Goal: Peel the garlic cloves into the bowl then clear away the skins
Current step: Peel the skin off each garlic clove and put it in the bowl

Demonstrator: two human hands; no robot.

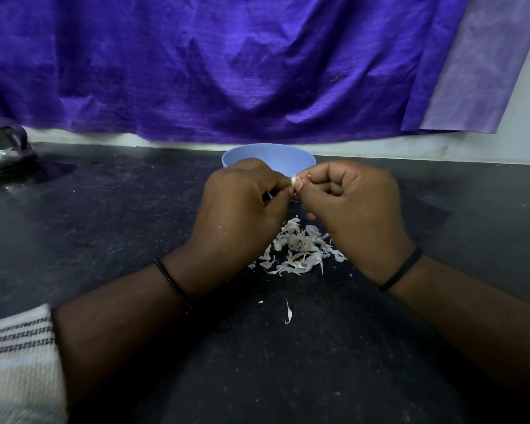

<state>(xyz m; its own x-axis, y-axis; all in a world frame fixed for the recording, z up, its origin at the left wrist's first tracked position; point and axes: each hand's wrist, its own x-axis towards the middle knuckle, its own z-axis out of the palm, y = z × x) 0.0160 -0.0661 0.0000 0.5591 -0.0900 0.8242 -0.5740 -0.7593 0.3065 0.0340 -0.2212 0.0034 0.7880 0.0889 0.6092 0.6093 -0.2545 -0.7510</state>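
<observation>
- Garlic clove (293, 181): small, whitish, pinched btwn fingers of left hand (242, 203) & right hand (349, 206).
- Skins (300, 249): pale papery heap on dark worktop (104, 209).
- Bowl (268, 156): blue.

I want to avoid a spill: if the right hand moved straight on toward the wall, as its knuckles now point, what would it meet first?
Most likely the blue bowl, which stands just beyond the right hand; the gap between them is unclear in this view.
</observation>
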